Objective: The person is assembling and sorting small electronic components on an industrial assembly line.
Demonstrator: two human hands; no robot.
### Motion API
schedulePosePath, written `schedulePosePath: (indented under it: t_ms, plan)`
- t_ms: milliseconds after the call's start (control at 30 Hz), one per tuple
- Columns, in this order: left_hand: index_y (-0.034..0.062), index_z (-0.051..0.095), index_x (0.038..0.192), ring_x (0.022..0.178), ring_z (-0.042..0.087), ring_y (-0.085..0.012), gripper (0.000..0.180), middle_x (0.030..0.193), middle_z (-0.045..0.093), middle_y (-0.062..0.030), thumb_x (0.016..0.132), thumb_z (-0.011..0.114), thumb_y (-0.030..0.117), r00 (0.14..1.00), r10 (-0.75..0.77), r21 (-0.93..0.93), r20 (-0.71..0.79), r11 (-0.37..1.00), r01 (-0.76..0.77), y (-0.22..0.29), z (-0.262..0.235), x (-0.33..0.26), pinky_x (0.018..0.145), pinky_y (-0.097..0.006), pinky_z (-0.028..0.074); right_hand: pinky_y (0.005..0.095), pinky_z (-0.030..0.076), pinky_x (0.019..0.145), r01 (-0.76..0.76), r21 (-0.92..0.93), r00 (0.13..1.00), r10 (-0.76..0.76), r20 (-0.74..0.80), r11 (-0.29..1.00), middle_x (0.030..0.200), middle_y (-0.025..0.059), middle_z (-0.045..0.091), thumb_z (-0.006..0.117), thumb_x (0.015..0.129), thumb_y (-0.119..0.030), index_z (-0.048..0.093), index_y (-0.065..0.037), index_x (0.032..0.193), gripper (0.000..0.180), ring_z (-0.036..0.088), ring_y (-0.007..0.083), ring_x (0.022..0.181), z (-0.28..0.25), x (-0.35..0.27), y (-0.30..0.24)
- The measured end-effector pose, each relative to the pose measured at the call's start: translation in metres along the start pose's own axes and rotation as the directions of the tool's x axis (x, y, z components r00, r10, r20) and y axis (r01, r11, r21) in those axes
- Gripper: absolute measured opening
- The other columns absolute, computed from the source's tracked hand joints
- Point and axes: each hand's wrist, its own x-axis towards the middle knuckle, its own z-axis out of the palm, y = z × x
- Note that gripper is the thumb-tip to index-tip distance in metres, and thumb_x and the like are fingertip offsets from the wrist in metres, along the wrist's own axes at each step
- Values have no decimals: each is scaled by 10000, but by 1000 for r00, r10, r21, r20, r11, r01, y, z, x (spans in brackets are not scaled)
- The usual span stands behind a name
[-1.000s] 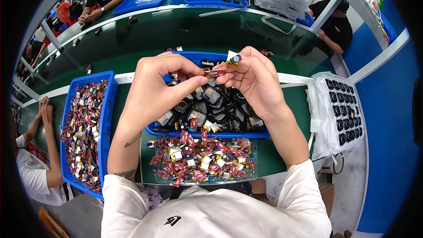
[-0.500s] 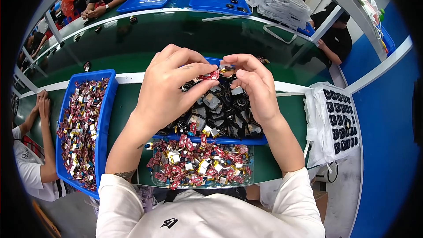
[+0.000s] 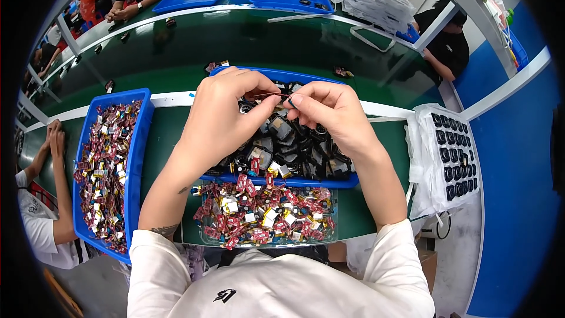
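My left hand (image 3: 218,115) and my right hand (image 3: 338,118) meet above a blue tray (image 3: 294,184) heaped with black plastic housings (image 3: 282,132). Thin red and dark wires (image 3: 272,93) stretch between my fingertips. The left fingers are closed on one end, and whatever hangs there is hidden behind them. My right thumb and forefinger pinch the other end, where a small blue-black part (image 3: 290,102) shows. Nearer to me, a clear tray (image 3: 203,237) holds a pile of small red circuit boards (image 3: 265,215) with white and yellow parts.
A long blue bin (image 3: 141,141) of similar boards stands on the left. On the right, a wrapped tray (image 3: 421,165) carries rows of black pieces. Scattered parts lie on the green conveyor belt (image 3: 235,41) ahead. Co-workers sit across the belt and at both sides.
The red board seen at my left fingertips is now out of sight. My right hand has turned inward and closed in a pinch, with wires drawn out between both hands.
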Motion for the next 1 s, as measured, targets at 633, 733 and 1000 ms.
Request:
schedulePosePath:
  t_ms: [633, 733, 1000]
  plan:
    - [-3, 676, 876, 740, 601, -87, 132, 816, 660, -45, 828, 686, 119, 863, -245, -637, 442, 592, 494, -10, -1, 1, 684, -220, 477, 182, 448, 569, 177, 213, 982, -186, 24, 961, 713, 33, 642, 719, 820, -195, 657, -22, 800, 186, 573, 57, 621, 0, 0, 11]
    - [-2, 679, 877, 741, 600, -89, 125, 814, 660, -46, 823, 687, 111, 858, -242, -652, 452, 567, 503, -12, 0, 1, 676, -223, 473, 178, 413, 533, 161, 195, 985, -169, 26, 967, 692, 12, 624, 707, 835, -232, 646, -30, 773, 220, 549, 42, 600, 3, 0, 9]
    - [18, 681, 868, 731, 573, -63, 105, 799, 651, -19, 812, 694, 107, 922, -307, -624, 235, 679, 386, -17, -22, 5, 666, -202, 446, 332, 443, 519, -106, -967, 944, -281, -171, 233, 700, 112, 604, 684, 774, -95, 616, -17, 852, 129, 562, 291, 577, -2, 9, 8]
